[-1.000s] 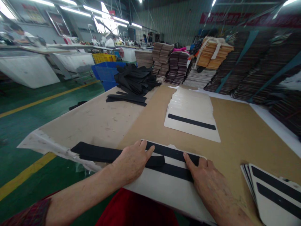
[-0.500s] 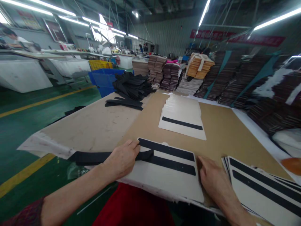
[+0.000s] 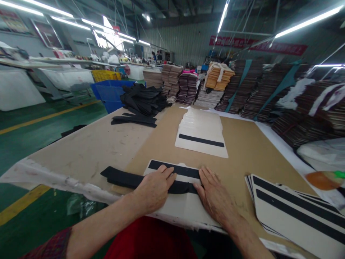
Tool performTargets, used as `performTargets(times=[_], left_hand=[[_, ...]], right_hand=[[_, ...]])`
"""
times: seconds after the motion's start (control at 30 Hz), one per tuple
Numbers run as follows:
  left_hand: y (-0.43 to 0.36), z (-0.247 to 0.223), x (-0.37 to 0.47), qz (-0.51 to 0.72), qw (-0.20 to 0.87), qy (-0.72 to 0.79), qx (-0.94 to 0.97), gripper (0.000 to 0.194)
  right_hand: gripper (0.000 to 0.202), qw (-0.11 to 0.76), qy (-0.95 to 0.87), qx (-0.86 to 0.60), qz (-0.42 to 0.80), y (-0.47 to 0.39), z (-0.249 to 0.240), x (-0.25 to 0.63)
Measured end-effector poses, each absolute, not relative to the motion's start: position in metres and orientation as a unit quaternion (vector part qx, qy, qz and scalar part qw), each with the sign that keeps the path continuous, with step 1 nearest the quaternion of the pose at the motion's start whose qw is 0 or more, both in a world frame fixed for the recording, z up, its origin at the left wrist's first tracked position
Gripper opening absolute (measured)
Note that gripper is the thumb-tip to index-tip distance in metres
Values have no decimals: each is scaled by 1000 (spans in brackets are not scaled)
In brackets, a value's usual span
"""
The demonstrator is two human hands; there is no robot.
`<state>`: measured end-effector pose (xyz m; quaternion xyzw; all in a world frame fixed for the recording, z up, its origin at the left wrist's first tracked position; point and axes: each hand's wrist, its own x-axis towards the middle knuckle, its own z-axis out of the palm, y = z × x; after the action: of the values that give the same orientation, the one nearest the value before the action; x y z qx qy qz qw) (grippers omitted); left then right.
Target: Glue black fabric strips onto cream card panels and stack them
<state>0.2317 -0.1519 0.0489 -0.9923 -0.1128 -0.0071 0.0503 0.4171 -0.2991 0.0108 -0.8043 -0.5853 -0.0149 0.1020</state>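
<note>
Two bare hands on one pale panel [image 3: 185, 207], lower centre of frame, near the table's front edge. Left hand [image 3: 156, 189]: bent over the panel's left part, fingertips on the upper dark strip [image 3: 188, 171]; loose dark strips [image 3: 121, 177] run out leftward from beneath it. Whether it grips them: cannot tell. Right hand [image 3: 215, 196]: laid unclenched over the panel's right end, fingers extended, grasping nothing visible. Dark band between the hands; loose and lower strips hard to separate there. Centre, beyond the hands: overlapped pale panels [image 3: 202, 124], front one bearing a single dark strip. Lower right: pile of panels [image 3: 283, 226], top one with two strips. Left of upper centre: heap of dark strips [image 3: 145, 99], beside blue bin [image 3: 106, 96].
</note>
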Motion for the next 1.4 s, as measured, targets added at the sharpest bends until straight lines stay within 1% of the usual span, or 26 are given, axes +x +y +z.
performTargets(times=[0.17, 0.37, 0.43, 0.5, 0.57, 0.67, 0.77, 0.83, 0.87, 0.93, 1.0, 1.07, 1.13, 1.33, 1.37, 1.4], left_hand=[[-153, 48, 229, -12, 47, -133, -990, 49], [-157, 50, 232, -22, 83, -99, -991, 43], [-157, 50, 232, -22, 85, -100, -991, 44], [-157, 49, 231, -20, 82, -105, -991, 44], [-156, 48, 231, -21, 87, -103, -991, 46], [-155, 44, 231, -22, 105, -87, -990, 46], [-154, 42, 231, -29, 107, -83, -990, 44], [-155, 44, 231, -29, 103, -87, -990, 44], [-156, 45, 231, -28, 101, -91, -990, 44], [-158, 48, 231, -27, 96, -99, -990, 44], [-159, 50, 231, -28, 89, -109, -990, 46], [-159, 49, 231, -24, 87, -107, -990, 46], [-157, 46, 230, -19, 82, -104, -991, 44], [-155, 36, 220, -79, 1, -158, -984, 45], [-157, 34, 218, -81, -15, -147, -986, 49], [-159, 32, 215, -76, -29, -130, -988, 57]], right_hand=[[62, 72, -577, -812, -53, -305, 5, 421], [58, 28, -568, -814, -117, -318, 7, 436], [53, -1, -547, -823, -151, -328, 13, 451], [45, -12, -490, -850, -193, -339, 22, 468], [37, 29, -434, -876, -208, -344, 30, 482], [34, 165, -395, -892, -141, -335, 36, 487], [39, 284, -413, -864, -55, -313, 33, 471], [47, 319, -456, -831, 5, -302, 27, 458], [51, 317, -479, -818, 34, -300, 23, 452], [52, 284, -496, -819, 60, -304, 18, 448], [52, 235, -468, -851, 34, -315, 14, 452], [55, 209, -416, -885, -12, -328, 12, 459], [56, 208, -401, -892, -22, -338, 14, 462], [59, 224, -444, -866, 58, -329, 19, 438], [60, 235, -441, -863, 72, -326, 20, 435], [60, 252, -438, -858, 84, -325, 21, 434]])
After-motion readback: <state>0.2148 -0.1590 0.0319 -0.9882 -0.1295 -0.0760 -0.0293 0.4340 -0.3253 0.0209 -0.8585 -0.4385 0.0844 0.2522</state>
